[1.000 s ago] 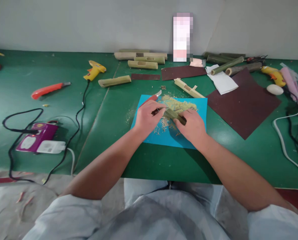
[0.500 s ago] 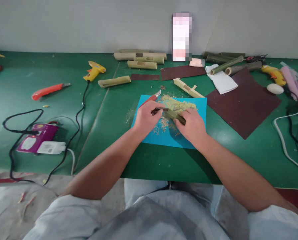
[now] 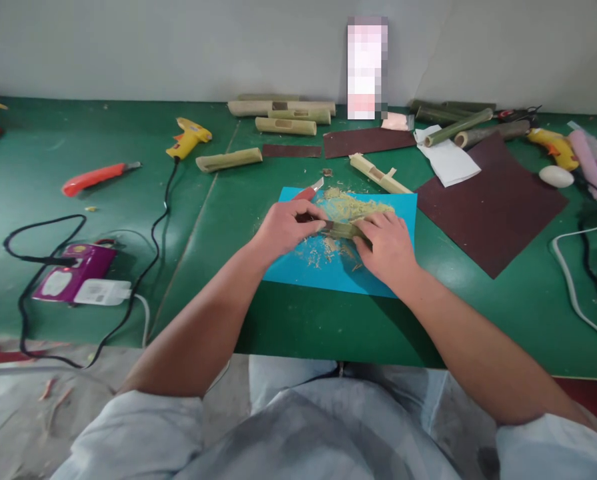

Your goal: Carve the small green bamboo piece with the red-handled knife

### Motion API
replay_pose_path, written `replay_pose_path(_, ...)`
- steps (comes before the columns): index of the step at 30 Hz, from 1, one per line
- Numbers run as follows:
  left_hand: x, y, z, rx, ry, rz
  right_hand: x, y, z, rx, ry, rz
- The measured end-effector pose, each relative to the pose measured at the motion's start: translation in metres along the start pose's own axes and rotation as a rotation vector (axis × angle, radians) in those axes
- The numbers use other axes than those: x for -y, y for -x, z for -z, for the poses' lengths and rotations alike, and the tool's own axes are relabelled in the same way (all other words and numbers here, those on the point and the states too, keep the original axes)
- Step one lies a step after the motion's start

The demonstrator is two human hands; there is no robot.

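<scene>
My right hand (image 3: 387, 241) is closed around a short green bamboo tube (image 3: 343, 230), which lies crosswise above the blue sheet (image 3: 303, 270). At the tube's left end, my left hand (image 3: 285, 225) pinches a small dark brown piece of sandpaper (image 3: 329, 225) against the bamboo. My left fingers partly hide the sandpaper. Pale shavings (image 3: 351, 205) are heaped beyond the tube, with more crumbs scattered in front. Just past my left hand lies a red-handled craft knife (image 3: 312, 189), blade pointing away to the right.
Yellow glue guns (image 3: 191, 138) lie left and far right. A red utility knife (image 3: 98, 179) and purple power strip (image 3: 75, 273) with cords occupy the left. Cut bamboo pieces (image 3: 285, 127), brown sheets (image 3: 491, 207), a white cloth (image 3: 448, 157) and a phone (image 3: 367, 70) are farther back.
The bamboo tube has turned from slanted to nearly level. My left hand has shifted slightly left and lower its wrist, with the sandpaper now pressed around the tube's left end.
</scene>
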State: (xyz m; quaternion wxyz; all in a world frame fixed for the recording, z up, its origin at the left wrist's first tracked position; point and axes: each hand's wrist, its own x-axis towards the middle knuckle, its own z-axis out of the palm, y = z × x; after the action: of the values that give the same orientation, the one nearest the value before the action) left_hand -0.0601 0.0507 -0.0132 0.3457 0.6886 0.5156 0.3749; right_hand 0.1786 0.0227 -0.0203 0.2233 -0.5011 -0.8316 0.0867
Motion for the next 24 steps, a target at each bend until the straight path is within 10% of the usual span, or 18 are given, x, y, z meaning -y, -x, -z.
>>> replay_pose_path(24,-0.006,0.003,-0.011,-0.002,0.013,0.043,-0.005,-0.003,-0.006,0.006,-0.075,0.013)
